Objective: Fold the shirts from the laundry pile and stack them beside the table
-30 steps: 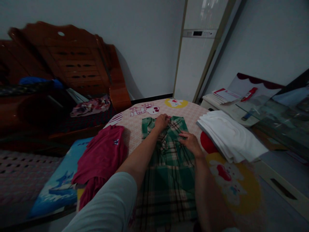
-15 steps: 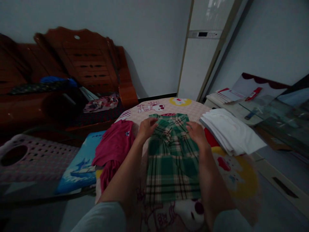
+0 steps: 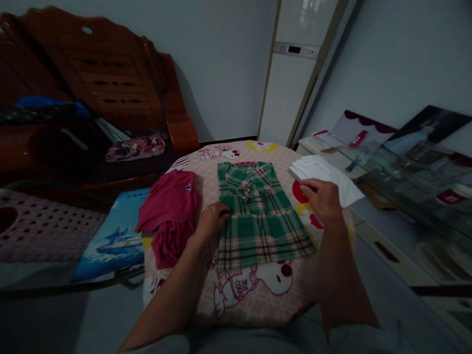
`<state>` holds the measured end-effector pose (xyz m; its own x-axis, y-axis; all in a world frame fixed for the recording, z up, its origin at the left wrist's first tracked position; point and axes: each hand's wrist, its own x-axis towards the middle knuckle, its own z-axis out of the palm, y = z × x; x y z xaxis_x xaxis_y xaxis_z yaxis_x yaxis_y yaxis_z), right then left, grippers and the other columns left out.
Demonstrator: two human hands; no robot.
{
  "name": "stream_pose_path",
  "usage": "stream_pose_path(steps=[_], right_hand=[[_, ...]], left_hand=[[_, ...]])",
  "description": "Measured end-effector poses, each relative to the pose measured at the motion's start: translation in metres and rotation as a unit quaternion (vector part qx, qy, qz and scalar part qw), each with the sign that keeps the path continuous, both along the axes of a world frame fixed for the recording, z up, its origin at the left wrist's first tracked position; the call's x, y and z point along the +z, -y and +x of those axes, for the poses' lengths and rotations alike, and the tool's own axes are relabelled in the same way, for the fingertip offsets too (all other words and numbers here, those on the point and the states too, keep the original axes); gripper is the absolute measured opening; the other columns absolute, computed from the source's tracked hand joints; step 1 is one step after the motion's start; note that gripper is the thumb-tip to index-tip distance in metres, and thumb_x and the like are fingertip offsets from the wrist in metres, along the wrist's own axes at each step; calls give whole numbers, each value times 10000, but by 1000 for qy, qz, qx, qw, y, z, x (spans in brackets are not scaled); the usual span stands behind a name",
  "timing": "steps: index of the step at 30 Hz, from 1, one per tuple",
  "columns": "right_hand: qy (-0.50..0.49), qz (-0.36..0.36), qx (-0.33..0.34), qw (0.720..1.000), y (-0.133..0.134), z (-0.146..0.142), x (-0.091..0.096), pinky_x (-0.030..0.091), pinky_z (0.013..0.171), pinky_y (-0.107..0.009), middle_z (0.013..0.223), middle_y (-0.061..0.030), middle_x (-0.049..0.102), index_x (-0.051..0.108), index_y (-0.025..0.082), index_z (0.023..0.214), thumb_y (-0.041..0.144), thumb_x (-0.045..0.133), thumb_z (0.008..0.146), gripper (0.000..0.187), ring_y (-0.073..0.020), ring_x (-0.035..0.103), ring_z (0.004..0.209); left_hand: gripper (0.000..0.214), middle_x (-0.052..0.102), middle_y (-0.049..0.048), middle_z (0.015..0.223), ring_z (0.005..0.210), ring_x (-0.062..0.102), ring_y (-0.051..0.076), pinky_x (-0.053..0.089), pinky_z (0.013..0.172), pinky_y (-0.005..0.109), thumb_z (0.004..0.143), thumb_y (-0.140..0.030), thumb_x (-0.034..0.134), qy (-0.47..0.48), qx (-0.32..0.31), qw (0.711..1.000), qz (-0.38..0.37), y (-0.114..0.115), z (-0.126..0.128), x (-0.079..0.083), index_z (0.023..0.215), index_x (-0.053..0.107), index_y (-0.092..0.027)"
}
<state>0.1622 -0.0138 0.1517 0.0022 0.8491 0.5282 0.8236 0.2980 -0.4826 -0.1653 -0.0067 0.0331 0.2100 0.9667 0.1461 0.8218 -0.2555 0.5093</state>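
A green plaid shirt lies folded flat on the cloth-covered round table, its collar end toward the far side. My left hand rests at the shirt's left edge, fingers loosely bent with the tips over the fabric, not visibly gripping it. Off the shirt's right side is my right hand, fingers slightly curled and nothing visible in them. It partly covers a stack of folded white clothes. Left of the shirt, a pink garment is folded, with a crumpled pink part nearer me.
The patterned tablecloth covers the table. A wooden bench holding clothes stands behind at left, with a blue printed bag beside the table. On the right is a cabinet with glass shelving; a tall white appliance stands behind.
Both hands have left the collar end of the shirt. My left hand has come down to its left edge; my right hand has moved outward to the right. The view has shifted.
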Motion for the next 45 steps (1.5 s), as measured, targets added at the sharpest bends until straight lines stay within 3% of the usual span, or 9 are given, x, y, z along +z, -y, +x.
stream_pose_path(steps=[4,7,10,15,23,29,32,37,45], right_hand=[[71,-135,-10,988,-5,31,-85,521,847,-365,901,-110,748,745,155,890,165,591,780,190,-236,687,852],[38,-97,51,993,-6,40,-131,478,962,-437,1096,-136,712,717,165,990,183,593,762,260,-270,639,1059],[7,-62,76,995,-8,42,-150,442,1006,-461,1150,-141,686,702,188,914,235,606,773,176,-278,604,1123],[-47,-56,25,997,-10,35,-150,472,936,-414,1001,-102,724,652,210,727,252,571,768,101,-257,641,994],[-50,-62,-42,996,-10,29,-148,491,907,-393,903,-102,725,662,195,771,226,521,762,144,-244,647,906],[59,-22,19,998,-6,20,-143,436,1024,-421,1141,-120,691,690,180,1050,111,422,812,365,-242,603,1106],[153,-63,88,982,-3,8,-132,434,1013,-393,1172,-134,675,678,156,1105,94,453,828,362,-240,602,1101],[286,-151,102,941,-7,0,-113,453,898,-329,1028,-137,682,683,131,1079,126,609,792,296,-242,620,985],[324,-247,114,906,-25,-3,-89,411,765,-249,912,-85,714,704,163,866,98,612,771,147,-195,643,894]], left_hand=[[254,715,66,993,958,640,219,487,891,329,843,-368,585,22,-22,999,-8,0,-5,-2,993,727,-220],[291,709,57,913,844,637,202,475,770,293,798,-401,644,31,-33,998,-33,0,-5,-1,983,708,-186],[225,701,22,842,761,617,169,434,699,260,774,-362,668,49,-47,996,-58,1,-6,1,909,700,-185],[175,681,21,809,734,599,157,404,669,252,779,-337,653,65,-45,996,-51,1,-7,-1,816,698,-172],[181,697,31,836,760,617,165,433,694,260,795,-329,625,85,-50,994,-42,0,-9,-6,830,708,-171],[278,720,40,988,860,640,183,441,742,268,845,-424,615,29,-47,998,-39,3,-2,-2,997,711,-212],[243,720,27,984,895,645,190,435,741,259,827,-423,655,-19,-37,998,-50,3,4,0,973,701,-235],[210,703,44,996,946,638,207,442,783,272,824,-376,674,-68,-41,995,-64,1,9,1,967,695,-223],[243,709,27,998,934,646,184,443,801,263,797,-283,702,-60,-64,994,-65,3,18,8,1026,654,-217]])
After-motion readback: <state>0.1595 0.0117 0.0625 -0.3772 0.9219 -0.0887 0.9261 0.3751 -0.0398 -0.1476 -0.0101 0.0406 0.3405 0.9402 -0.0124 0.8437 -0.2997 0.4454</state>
